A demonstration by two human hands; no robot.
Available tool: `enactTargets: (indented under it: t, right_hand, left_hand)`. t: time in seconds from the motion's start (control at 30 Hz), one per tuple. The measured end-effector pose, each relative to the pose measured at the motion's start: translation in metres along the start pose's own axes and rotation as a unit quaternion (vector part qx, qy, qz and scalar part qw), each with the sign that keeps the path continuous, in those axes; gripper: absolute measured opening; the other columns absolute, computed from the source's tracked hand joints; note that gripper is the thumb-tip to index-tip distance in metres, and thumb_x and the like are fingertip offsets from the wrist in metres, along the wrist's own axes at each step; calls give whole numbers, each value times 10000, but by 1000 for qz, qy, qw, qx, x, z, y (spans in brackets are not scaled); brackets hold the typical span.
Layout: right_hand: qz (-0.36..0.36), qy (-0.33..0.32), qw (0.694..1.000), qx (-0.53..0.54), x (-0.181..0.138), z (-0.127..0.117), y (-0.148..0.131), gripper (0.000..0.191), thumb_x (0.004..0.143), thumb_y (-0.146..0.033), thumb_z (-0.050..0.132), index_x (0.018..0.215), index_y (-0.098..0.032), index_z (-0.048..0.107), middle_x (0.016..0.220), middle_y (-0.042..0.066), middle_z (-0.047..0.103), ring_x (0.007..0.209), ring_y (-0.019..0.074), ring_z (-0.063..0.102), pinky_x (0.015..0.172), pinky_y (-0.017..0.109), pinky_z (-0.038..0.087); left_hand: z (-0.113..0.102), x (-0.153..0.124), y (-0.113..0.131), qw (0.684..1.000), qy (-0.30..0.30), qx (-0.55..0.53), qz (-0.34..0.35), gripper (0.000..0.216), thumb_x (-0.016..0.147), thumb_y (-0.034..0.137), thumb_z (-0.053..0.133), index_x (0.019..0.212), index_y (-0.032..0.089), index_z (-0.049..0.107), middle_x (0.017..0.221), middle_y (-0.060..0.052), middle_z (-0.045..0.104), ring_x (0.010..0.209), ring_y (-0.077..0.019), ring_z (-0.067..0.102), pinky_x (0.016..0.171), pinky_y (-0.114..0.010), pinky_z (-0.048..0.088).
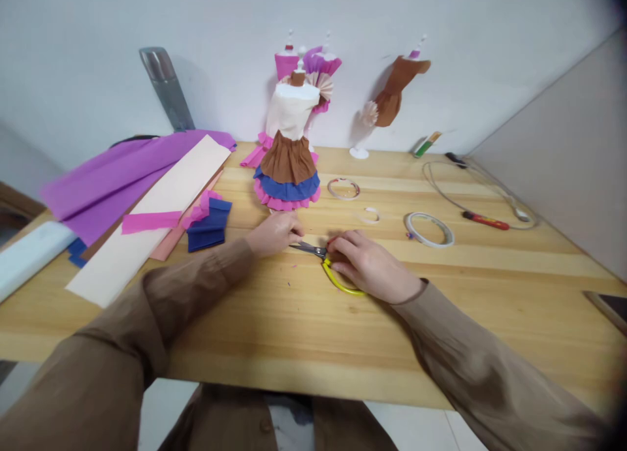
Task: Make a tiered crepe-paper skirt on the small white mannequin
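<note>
My right hand [362,258] is closed over a pair of scissors [313,249] with a yellow handle loop, low over the wooden table. The blades point left towards my left hand [277,232]. My left fingers are pinched together just above the blade tips; anything between them is too small or hidden to name. Directly behind my left hand stands a small dress form [292,144] in a white top, a brown gathered skirt and blue and pink ruffles. Its base is partly covered by that hand. Tiny scraps [289,283] lie in front of the scissors.
Crepe paper sheets, purple [147,164] and cream [161,206], with a folded blue piece [209,226], lie left. Behind are more dress forms, one in brown [399,92], and a grey bottle [169,89]. Tape rolls [430,230], a cable [431,186] and a red-yellow tool [486,220] lie right.
</note>
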State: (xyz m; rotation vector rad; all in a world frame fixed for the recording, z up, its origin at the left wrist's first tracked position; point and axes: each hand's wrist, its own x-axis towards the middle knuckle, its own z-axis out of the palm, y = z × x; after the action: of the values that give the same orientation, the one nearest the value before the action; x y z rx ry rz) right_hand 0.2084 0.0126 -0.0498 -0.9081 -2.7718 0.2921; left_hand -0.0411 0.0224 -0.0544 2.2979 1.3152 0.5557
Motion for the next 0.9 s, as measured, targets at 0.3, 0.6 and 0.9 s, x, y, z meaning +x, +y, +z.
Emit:
enactTargets:
  t: [0.3,0.6,0.9]
  right_hand:
    - [-36,7,999,19,-2,1,7,101,936,-212,562,934,-181,658,1014,133,673,952,263,638,853,420,561]
    - [-40,-2,999,33,-2,-1,8,123,947,-227,569,950,-190,686,1012,131,676,1018,267,643,896,428,554]
    - [-33,4,998,45,0,-2,6,113,936,-208,592,960,-161,692,1042,151,684,1029,266,632,915,431,538]
  left_hand:
    - [-2,-5,3,999,-23,20,24,140,842,112,562,715,151,605,830,-56,633,792,-174,573,762,-300,450]
    - [5,-5,-2,999,3,40,36,231,948,169,438,757,164,567,824,-68,608,796,-184,548,788,-324,450]
    - [-9,-10,-3,990,-55,55,119,212,926,163,553,750,162,672,817,-37,630,777,-140,587,746,-252,459]
